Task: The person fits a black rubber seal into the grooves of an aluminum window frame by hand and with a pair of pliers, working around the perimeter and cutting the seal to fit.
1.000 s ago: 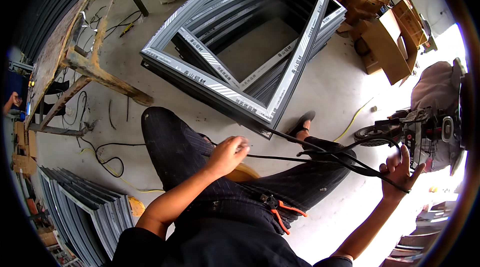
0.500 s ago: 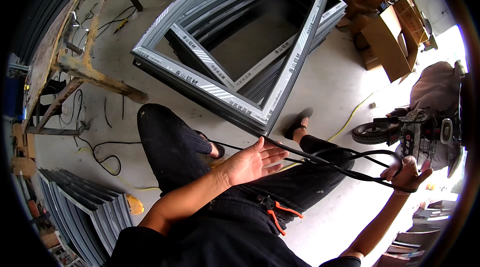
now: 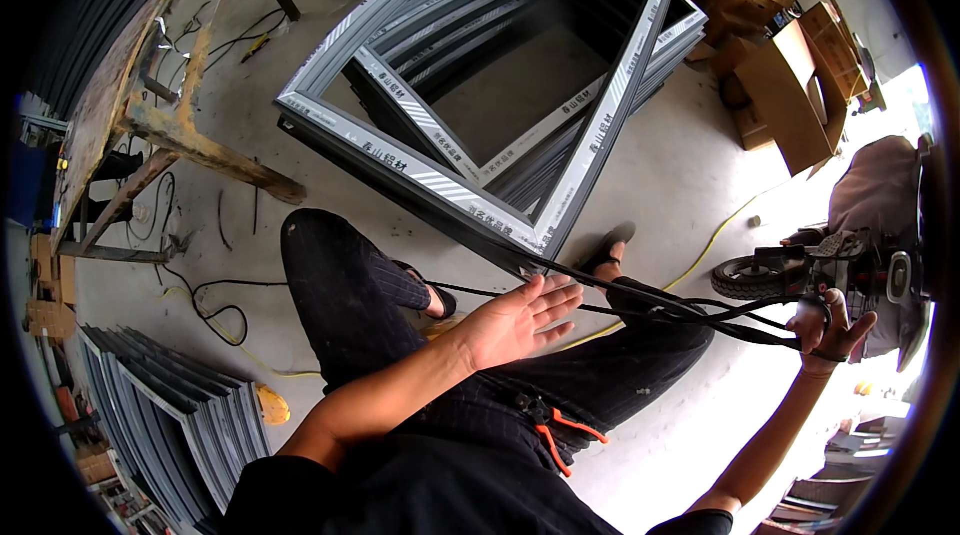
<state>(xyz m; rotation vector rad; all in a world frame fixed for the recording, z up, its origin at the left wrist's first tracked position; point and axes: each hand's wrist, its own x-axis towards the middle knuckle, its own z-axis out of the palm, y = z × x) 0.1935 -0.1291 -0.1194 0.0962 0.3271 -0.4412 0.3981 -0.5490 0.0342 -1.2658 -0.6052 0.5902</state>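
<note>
Several turns of a long black rubbery strip [image 3: 735, 313] stretch sideways above my right thigh. My right hand [image 3: 832, 337] has the looped end hooked round it, with some fingers spread. Palm up and fingers stretched, my left hand [image 3: 512, 323] lies against the strip's near run without gripping it. Just beyond the left fingertips is the corner of a stack of grey metal window frames [image 3: 540, 235], lying flat and partly turned against one another, with printed film on the top ones. Pliers with orange handles [image 3: 552, 435] rest at my waist.
A rusty-legged workbench [image 3: 180, 140] stands at the left. More grey frame pieces [image 3: 190, 415] are stacked at lower left. Cardboard boxes [image 3: 785, 95] fill the far right, with a two-wheeled scooter [image 3: 760, 273] nearer. A yellow cable [image 3: 715, 235] crosses the floor.
My right hand has shifted slightly right and up with the looped strip, its fingers more spread. The left hand has moved slightly right and stays flat. The whole view has shifted slightly.
</note>
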